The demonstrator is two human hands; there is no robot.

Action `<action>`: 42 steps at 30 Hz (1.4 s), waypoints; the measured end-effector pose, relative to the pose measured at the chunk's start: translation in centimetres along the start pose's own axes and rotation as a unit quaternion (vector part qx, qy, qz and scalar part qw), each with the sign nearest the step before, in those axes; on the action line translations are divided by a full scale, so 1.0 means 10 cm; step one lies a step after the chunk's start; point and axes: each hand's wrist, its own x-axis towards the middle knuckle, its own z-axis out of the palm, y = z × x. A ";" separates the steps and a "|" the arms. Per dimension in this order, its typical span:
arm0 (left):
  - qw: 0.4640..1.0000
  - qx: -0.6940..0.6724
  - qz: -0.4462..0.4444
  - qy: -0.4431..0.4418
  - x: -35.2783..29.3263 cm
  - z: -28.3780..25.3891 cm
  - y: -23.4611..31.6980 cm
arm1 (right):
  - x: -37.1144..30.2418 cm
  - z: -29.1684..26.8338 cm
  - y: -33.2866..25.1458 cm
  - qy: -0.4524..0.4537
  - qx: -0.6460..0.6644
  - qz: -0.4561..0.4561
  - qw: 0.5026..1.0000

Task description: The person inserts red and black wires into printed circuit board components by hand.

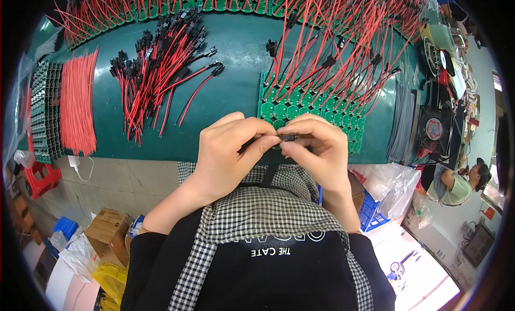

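Observation:
Just past the front edge of the green table (pixel 230 91), my two hands meet with their fingertips almost touching. My right hand (pixel 322 150) pinches a small black connector (pixel 289 137) between thumb and forefinger. Beside it my left hand (pixel 225 150) is closed in a pinch too; what lies between its fingers is mostly hidden. Right behind my hands lies a green circuit board panel (pixel 343 118) with round sections, and red and black wires with black connectors rise from its far rows. To the left is a loose pile of red-and-black connector leads (pixel 155 85).
Wired boards (pixel 236 4) line the table's back. At left lie a red wire bundle (pixel 79 101) and dark slotted strips (pixel 46 115); at right, grey wires (pixel 401 123) beside a black fan (pixel 435 129). A cardboard box (pixel 108 233), a red stool (pixel 45 179) and another person (pixel 456 187) are beyond.

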 end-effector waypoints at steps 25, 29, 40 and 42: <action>0.992 -0.108 -0.016 -0.061 -0.03 0.00 -0.04 | -0.17 0.10 -0.12 0.087 -0.059 0.038 0.994; 0.997 0.033 0.071 -0.007 0.00 0.01 -0.11 | -0.12 0.09 -0.02 0.157 -0.125 0.004 0.980; 0.902 0.401 0.007 0.160 0.14 -0.30 -0.36 | 0.17 0.11 0.15 0.260 -0.306 -0.078 0.913; 0.906 0.391 0.013 0.162 0.15 -0.29 -0.37 | 0.17 0.12 0.15 0.263 -0.315 -0.083 0.908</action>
